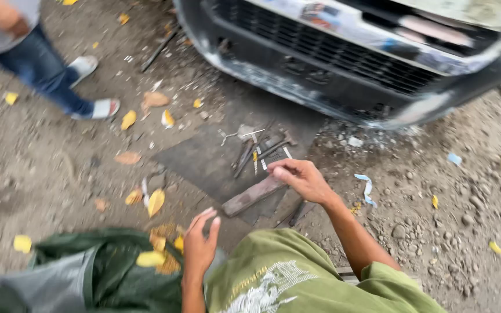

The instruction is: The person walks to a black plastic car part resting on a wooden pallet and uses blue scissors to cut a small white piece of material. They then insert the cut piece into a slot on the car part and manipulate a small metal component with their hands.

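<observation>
Dirt ground (47, 174); right hand (302, 178) touching wooden block (254, 196); left hand (200, 243) open

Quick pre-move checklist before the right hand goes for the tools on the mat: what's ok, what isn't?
1. Right hand over the dark mat, fingers curled at the end of the flat wooden bar: ok.
2. Firm grip on the bar: cannot tell, blurred.
3. Left hand open, holding nothing, above the green bag: ok.
4. Metal tools lie in a loose pile, within view: ok.
5. Car bumper close ahead of the mat: ok.
6. Another person's feet stand near, upper left: not ok.
</observation>
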